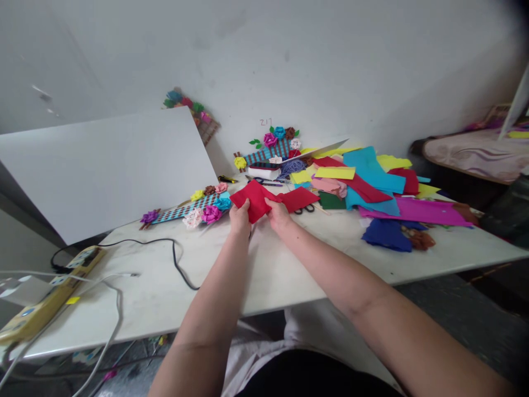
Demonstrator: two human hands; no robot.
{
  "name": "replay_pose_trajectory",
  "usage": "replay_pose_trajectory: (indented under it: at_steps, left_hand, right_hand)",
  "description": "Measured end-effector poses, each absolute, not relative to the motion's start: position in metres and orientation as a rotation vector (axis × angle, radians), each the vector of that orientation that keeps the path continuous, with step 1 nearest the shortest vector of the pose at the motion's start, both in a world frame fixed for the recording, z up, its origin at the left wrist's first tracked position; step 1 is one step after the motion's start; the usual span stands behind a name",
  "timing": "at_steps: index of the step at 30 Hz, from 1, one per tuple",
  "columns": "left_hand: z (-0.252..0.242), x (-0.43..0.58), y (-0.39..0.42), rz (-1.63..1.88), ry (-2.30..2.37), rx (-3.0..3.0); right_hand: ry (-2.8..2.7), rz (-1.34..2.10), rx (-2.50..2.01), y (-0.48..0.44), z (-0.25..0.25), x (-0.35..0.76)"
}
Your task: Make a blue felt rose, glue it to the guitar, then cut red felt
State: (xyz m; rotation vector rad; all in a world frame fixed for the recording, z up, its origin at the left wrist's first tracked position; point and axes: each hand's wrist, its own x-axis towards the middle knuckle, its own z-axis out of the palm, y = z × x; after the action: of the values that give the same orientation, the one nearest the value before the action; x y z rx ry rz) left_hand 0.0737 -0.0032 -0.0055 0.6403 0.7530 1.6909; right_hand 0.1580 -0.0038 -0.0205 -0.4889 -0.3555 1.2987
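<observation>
A red paper piece (255,199) is held between my two hands above the white table (223,264). My left hand (240,216) pinches its lower left edge, and my right hand (278,213) grips its right side. Just right of it lies another red piece (300,198), with black scissor handles (308,209) showing beneath. On the left, close to my left hand, is a woven blue and brown strip (182,209) with paper flowers, including a magenta one (211,214).
Colourful paper sheets (363,173) are heaped at the right, with a dark blue piece (386,234) in front. A large white board (111,171) leans at the left. A yellow power strip (53,298) and cables lie at the left edge. A second flowered strip (268,151) stands against the wall.
</observation>
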Motion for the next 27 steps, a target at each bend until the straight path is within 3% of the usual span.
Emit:
replay_pose_trajectory:
  at_steps: [27]
  left_hand:
    - [-0.0038,0.0747,-0.0052,1.705,0.816,0.648]
  right_hand:
    - [-0.323,1.223,-0.546,-0.0082,-0.0156,0.1572]
